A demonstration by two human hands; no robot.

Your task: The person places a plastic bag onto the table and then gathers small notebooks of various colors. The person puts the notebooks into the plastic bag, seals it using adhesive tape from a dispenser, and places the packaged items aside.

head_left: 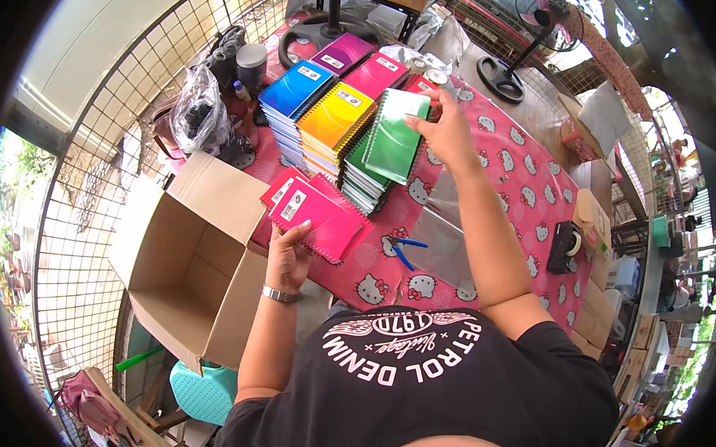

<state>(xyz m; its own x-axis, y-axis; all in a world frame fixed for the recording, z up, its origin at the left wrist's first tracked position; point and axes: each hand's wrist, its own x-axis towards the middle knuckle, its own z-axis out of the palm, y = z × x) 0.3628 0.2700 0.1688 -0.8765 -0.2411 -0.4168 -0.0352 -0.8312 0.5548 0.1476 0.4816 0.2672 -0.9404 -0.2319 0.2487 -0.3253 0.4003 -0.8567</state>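
Note:
My left hand grips a few pink and red spiral notebooks, fanned slightly, over the table's near left part. Farther right, my right hand pinches the upper right edge of a green spiral notebook. This notebook is tilted above a stack of green notebooks, whose top it mostly hides. Left of and behind that stack stand tall piles of yellow notebooks, blue notebooks, purple notebooks and pink notebooks. A red notebook shows partly behind my right hand.
An open cardboard box is left of the table with its flaps spread. Blue-handled pliers and a clear plastic sheet lie on the pink patterned tablecloth. A tape dispenser sits at the right edge, a grey cup far left.

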